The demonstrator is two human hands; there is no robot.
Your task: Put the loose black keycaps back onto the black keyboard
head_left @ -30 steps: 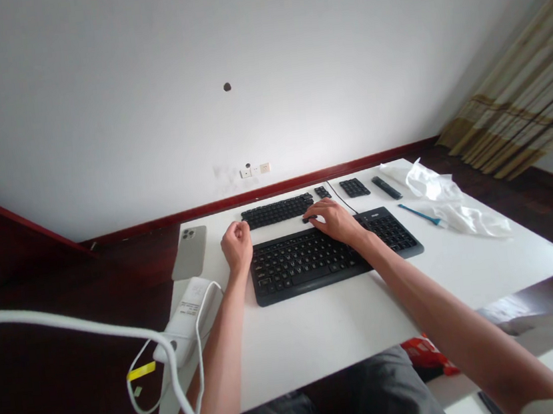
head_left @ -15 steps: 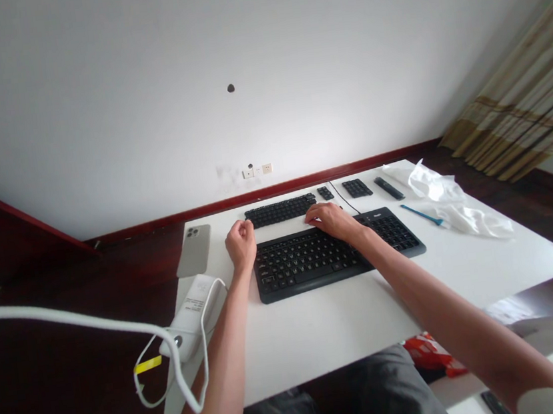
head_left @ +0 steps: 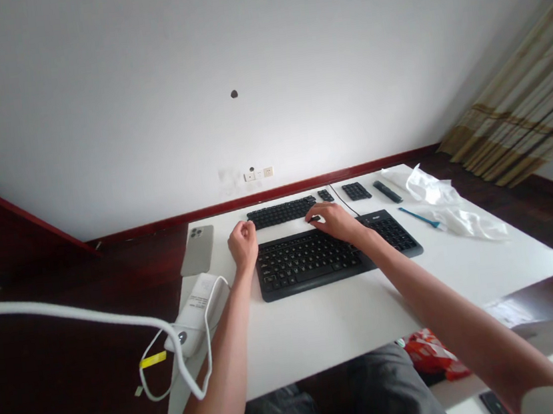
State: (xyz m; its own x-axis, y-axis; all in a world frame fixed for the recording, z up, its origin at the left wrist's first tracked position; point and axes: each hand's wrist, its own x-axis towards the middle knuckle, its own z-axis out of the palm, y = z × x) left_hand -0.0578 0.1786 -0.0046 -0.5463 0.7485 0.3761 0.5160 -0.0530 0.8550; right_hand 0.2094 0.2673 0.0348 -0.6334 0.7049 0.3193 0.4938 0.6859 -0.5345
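Two bare hands I see in the head view. The left hand (head_left: 243, 244) is curled closed, just beside the end of the narrow black key row (head_left: 281, 213); I cannot tell if it pinches something. The right hand (head_left: 335, 221) is spread and lies over the top edge of the large black keyboard (head_left: 309, 267). Below this keyboard, a wide part of the white desk (head_left: 333, 341) reaches to the near edge.

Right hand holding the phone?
No, the right hand is over the black keyboard, and the phone lies apart on the white desk.
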